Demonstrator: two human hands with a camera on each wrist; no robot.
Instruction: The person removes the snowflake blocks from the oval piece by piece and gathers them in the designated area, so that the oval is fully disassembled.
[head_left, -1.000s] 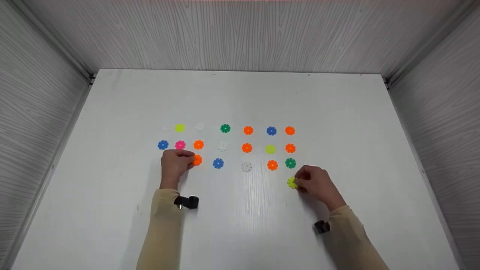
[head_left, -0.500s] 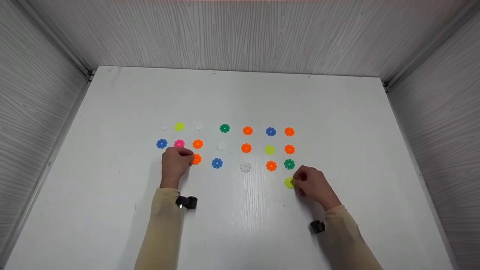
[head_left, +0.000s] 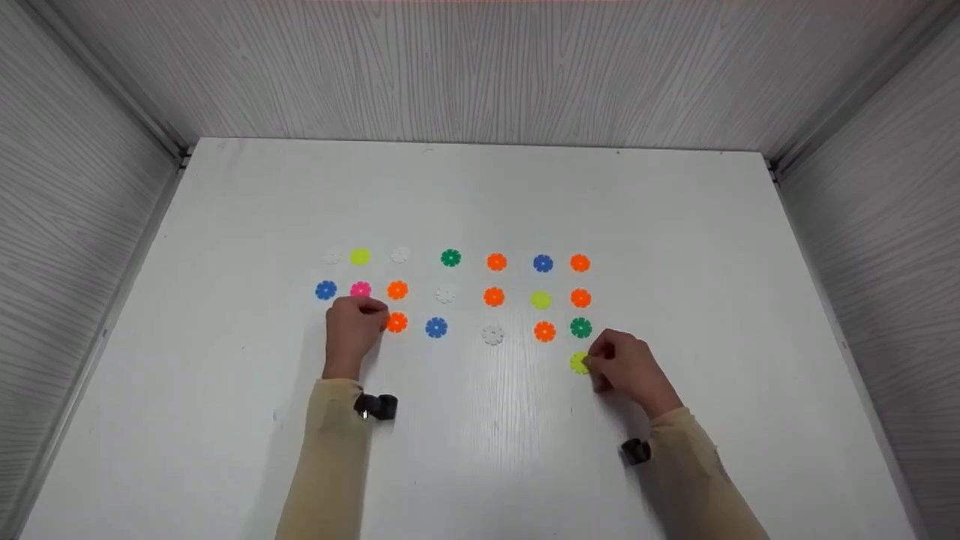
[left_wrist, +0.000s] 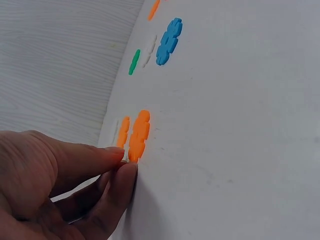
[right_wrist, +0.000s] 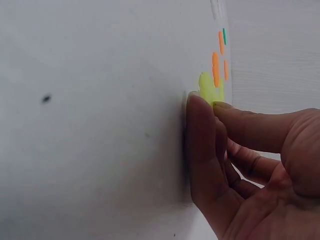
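Note:
In the head view, my left hand (head_left: 355, 332) pinches the left edge of an orange notched plastic disc (head_left: 397, 323), lying in the lowest long row of discs. Thumb and fingertips meet at that orange disc (left_wrist: 140, 136) in the left wrist view; part of its near edge is hidden. At the lower right, my right hand (head_left: 628, 370) pinches a yellow notched disc (head_left: 579, 363) by its right side. The right wrist view shows the yellow disc (right_wrist: 206, 89) between thumb and index finger, partly covered. Just above it lies a green disc (head_left: 581, 328).
Several flat discs lie in rows on the white table (head_left: 480, 465), among them a blue one (head_left: 436, 328), a white one (head_left: 493, 334), a pink one (head_left: 361, 289) and an orange one (head_left: 544, 331). Grey wood-grain panels (head_left: 480, 75) enclose the table's back and sides.
The yellow disc and my right hand have shifted slightly left and up. My left hand stays nearly in place, and more of its orange disc shows now.

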